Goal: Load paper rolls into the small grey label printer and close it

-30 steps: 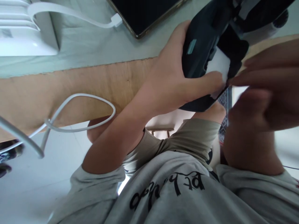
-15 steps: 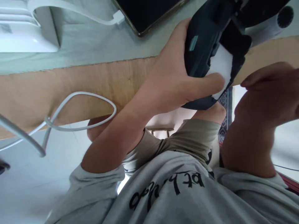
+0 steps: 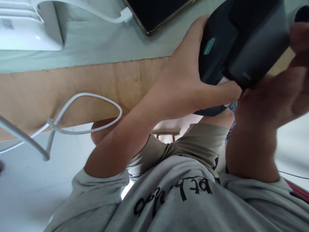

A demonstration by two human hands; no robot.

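One worktop (image 3: 91, 80) spans the view; over its edge, a black device (image 3: 217, 61) with a dark lid (image 3: 260, 45) is gripped by the left hand (image 3: 193, 77). The right hand (image 3: 277, 100) is at the lid, its grip unclear.

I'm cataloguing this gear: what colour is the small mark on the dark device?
The mark is teal; head view.

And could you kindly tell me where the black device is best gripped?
Probably grip the black device by its rounded left side, coming from the left: the curved wall suits a palm, and the left hand spans it there, thumb across the near end.
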